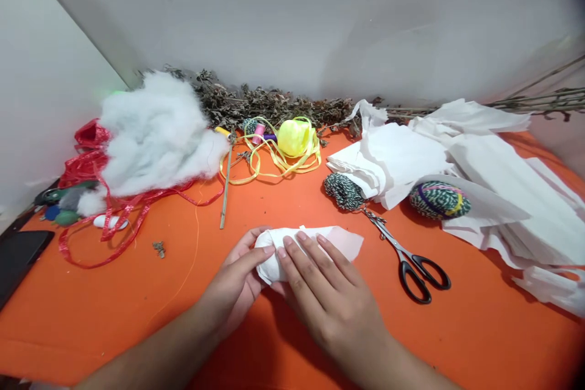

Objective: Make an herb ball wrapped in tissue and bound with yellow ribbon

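A small rounded bundle wrapped in white paper (273, 269) is between my hands, just above or on the orange table at the front middle. My left hand (235, 283) is closed round the bundle's left end, thumb on top and fingers beneath. Across the top of the bundle lie the fingers of my right hand (336, 301), pressing the paper, with its thumb low at the near side. A loose flap of thin white paper (350, 242) sticks out to the right beyond my right fingers. What is inside the wrapping is hidden.
Black-handled scissors (404, 253) lie at right, near a green-and-white yarn skein (343, 191) and a wound yarn ball (439, 200). White paper sheets (507, 177) spread behind. White stuffing (158, 134), red ribbon (85, 167), yellow ribbon (295, 139) and dried stems (260, 100) are farther back.
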Tool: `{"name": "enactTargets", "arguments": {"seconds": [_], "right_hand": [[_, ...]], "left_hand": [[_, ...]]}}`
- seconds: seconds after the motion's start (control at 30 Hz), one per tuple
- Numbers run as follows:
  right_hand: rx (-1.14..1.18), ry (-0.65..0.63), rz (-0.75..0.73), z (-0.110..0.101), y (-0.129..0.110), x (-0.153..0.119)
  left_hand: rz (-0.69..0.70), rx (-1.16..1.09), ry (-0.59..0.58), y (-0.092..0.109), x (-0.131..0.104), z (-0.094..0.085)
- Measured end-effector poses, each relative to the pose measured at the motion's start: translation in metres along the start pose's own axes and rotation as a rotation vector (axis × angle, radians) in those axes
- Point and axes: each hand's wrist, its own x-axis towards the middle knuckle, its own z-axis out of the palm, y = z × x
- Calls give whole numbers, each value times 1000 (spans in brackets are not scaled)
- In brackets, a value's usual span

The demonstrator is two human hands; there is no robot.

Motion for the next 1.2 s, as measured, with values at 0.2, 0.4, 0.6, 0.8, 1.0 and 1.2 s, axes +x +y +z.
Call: {"name": "enactTargets", "arguments": {"seconds": [0.2, 0.4, 0.6, 0.8, 1.0, 1.2], "right_hand": [[82, -57, -105, -9, 18, 2], [179, -56, -238, -25, 21, 3], [129, 115, -76, -23, 20, -2], [841, 295, 864, 1, 26, -8], [1669, -173, 1287, 1, 11, 2], [1858, -257, 1330, -7, 18, 3]], "left_hand": [[-174, 29, -163, 4, 3, -6], [-212, 108, -269, 4, -4, -5], [-77, 172, -203, 3, -2, -2], [12, 286, -108, 0, -2, -6], [115, 516, -254, -5, -5, -5], [137, 587, -321, -11, -7, -7]]}}
